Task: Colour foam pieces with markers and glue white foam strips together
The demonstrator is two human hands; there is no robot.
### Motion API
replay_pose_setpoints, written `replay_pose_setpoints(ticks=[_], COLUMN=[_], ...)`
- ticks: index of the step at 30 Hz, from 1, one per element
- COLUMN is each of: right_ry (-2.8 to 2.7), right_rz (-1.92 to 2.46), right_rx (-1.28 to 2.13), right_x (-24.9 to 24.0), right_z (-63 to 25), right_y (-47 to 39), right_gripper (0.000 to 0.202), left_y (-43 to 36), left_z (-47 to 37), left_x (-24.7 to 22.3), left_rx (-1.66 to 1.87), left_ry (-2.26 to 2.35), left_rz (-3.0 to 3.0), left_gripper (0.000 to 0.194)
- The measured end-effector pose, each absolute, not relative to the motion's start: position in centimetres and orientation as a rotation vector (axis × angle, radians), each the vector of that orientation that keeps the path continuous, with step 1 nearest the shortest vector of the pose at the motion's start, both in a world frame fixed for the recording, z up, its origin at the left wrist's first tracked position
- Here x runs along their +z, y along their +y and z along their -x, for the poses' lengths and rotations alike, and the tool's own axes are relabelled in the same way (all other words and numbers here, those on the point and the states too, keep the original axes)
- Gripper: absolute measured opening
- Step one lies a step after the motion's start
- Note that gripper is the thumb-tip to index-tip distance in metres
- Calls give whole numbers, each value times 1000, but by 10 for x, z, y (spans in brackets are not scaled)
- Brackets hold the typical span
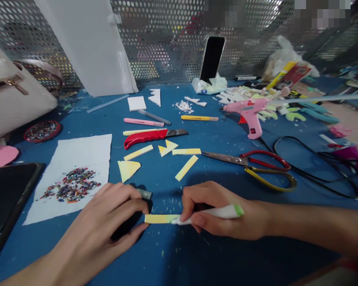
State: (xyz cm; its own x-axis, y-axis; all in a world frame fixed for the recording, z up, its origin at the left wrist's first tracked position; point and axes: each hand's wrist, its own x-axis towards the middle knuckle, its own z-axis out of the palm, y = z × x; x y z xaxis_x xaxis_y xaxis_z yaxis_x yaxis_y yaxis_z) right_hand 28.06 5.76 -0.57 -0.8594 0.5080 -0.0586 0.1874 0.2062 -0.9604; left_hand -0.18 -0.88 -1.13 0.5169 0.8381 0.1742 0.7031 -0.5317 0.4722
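Red shallow round dish over on the left is loaded with tiny shiny multicoloured beads, and a looser heap of similar bits sits right on a white paper sheet beside it. Far right at the back, some crumpled clear plastic bag has tan-ish stuff in it, too blurry to say what. Off-white zip handbag at the left edge too, can't see inside. Hands-wise, the left hand comes in from the bottom left, knuckles arched, thumb and index pinching the left end of a flat, narrow, pale yellow strip, which lies on the blue tabletop between both hands. Right hand reaches in from the right with the forearm low, fingers curled in a pen grip round a white marker with a green end. Marker's leaning nearly flat, tip at the strip's right part, where the yellow turns greenish.
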Motion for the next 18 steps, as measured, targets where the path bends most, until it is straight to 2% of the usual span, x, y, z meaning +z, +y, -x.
replay_pose_setpoints(ticks=[18], right_ry=[-2110], right_rz=[682], right_rx=[1819], right_x=[-5], right_z=[-281], right_y=[56], right_gripper=[29], left_y=[-9], left_z=[2], left_x=[-13], left_rx=[547], left_ry=[1292], left_rz=[-2415], left_gripper=[8])
